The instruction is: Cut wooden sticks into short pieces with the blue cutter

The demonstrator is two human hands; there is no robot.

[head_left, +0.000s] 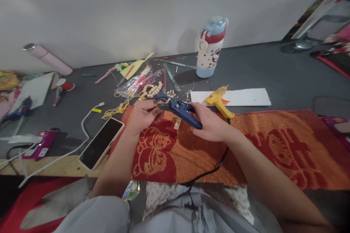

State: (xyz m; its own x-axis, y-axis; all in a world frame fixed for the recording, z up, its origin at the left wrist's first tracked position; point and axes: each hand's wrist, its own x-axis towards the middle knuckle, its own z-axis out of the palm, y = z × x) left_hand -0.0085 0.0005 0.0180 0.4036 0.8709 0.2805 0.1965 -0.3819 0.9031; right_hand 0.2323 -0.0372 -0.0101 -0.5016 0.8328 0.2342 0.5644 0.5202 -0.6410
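Observation:
Blue-handled cutters [182, 111] are held above an orange and red towel [202, 153]. My right hand [209, 122] is wrapped round their handles. At the jaws, a small wooden piece [167, 101] shows, and my left hand [144, 115] is closed beside it; what its fingertips pinch is too small to make out. A short row of small wooden pieces [177, 123] lies on the towel below the cutters. Behind the jaws are more small wooden pieces [171, 94] and a pale beaded strand [154, 90] on the dark table.
A yellow glue gun [218, 102] rests by a white board [248, 97], its cord crossing the towel. Behind stands a bottle [210, 49]. A phone [101, 143], white cable [86, 120] and yellow cord [116, 110] lie left. Plastic packets [135, 82] lie at the back.

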